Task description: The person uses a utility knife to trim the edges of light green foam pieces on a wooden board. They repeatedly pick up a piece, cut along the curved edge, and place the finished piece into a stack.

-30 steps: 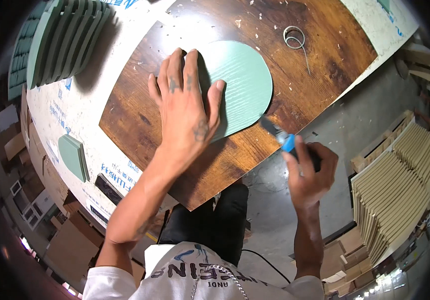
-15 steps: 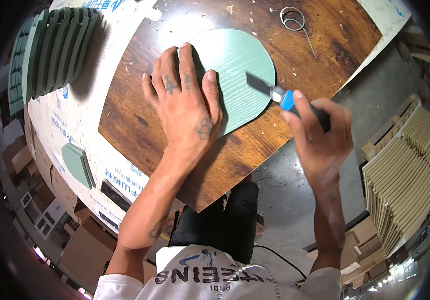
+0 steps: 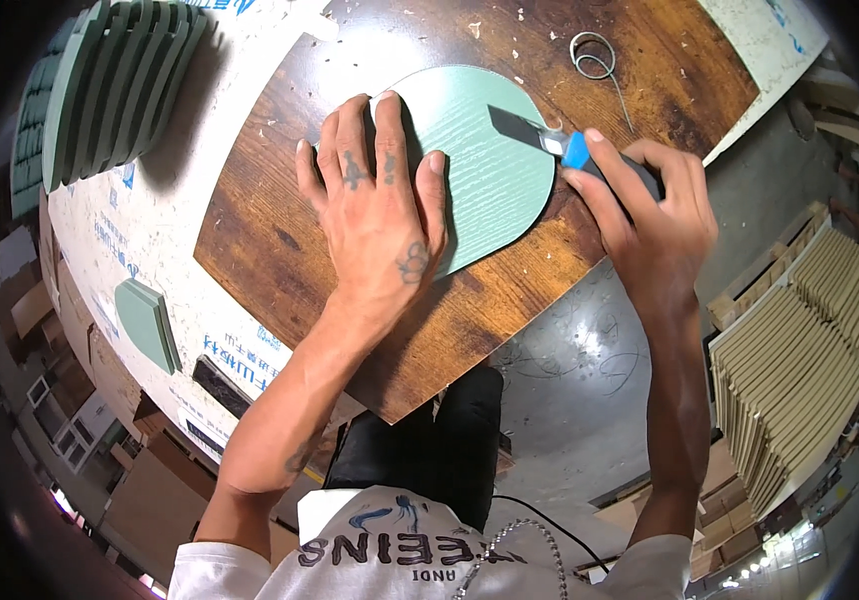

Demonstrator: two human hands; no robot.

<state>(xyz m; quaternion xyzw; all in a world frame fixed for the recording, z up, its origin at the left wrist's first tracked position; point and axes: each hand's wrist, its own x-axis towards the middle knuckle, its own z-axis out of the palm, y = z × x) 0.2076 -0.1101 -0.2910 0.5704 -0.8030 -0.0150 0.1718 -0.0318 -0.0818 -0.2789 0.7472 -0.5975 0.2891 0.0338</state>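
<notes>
A rounded, pale green board [image 3: 495, 195] with a wavy grain lies flat on a brown wood-grain board [image 3: 510, 300]. My left hand [image 3: 375, 210] rests palm down over the green board's left part, fingers stretched out and a little apart. In my right hand [image 3: 655, 205] is a utility knife [image 3: 577, 150] with a blue and black handle, fingers wrapped round it. Its broad blade reaches left over the board's right edge, near the upper right curve. A thin pale shaving curls up beside the blade. Whether the blade touches the edge is hard to tell.
A curled trim strip [image 3: 593, 56] lies at the far right of the brown board among small scraps. Several curved green pieces [image 3: 125, 95] stand stacked at the far left. Nearer lie smaller green pieces [image 3: 150, 325] and a dark phone-like slab [image 3: 222, 385]. Cream slatted panels [image 3: 800, 350] stand at right.
My right hand has moved up and slightly right with the knife, whose blade now lies along the upper right edge. A small shaving shows there. My left hand stays pressed on the board.
</notes>
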